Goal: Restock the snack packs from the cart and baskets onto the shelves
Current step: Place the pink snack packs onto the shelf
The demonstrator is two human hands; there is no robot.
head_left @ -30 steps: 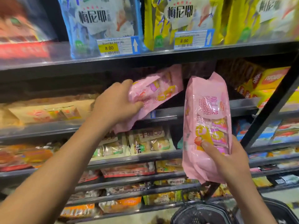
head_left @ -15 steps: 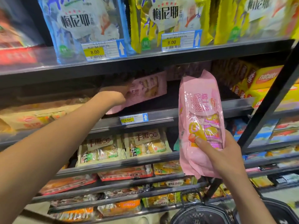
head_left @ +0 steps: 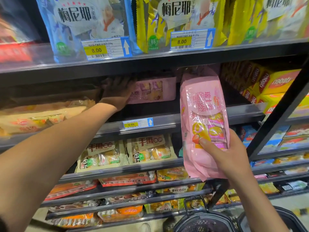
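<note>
The left hand (head_left: 117, 92) reaches deep under the shelf above, in shadow, so its fingers (head_left: 127, 81) are hard to read: they lie against the left end of a pink Swiss roll pack (head_left: 153, 90) that rests on the second shelf (head_left: 167, 121), but whether they curl round the pack or only press it cannot be told. That pack lies lengthwise toward the back of the shelf, its print dim and partly covered by the hand.

The right hand (head_left: 224, 158) holds a second pink Swiss roll pack (head_left: 203, 118) upright in front of the shelves, thumb across its printed face and the fingers wrapped behind it, out of sight. The top of this pack reaches up to the dark space under the upper shelf; its bottom seal hangs below the palm.

Just below the left fingers, a price tag (head_left: 138, 123) reading 6.60 sits on the shelf edge. To the left of that hand lie pale orange bread bags (head_left: 41, 116), blurred. Right of the held pack stand yellow Nabati boxes (head_left: 270, 84), partly crossed by a black slanted post (head_left: 277, 114).

Above the hands, a blue bag (head_left: 87, 22) and yellow bags (head_left: 184, 19) are cut off by the top edge. Below, panda bread packs (head_left: 127, 153) fill the next shelf, and lower rows are too blurred to name. At the bottom edge a dark basket (head_left: 205, 221) is only partly in view.
</note>
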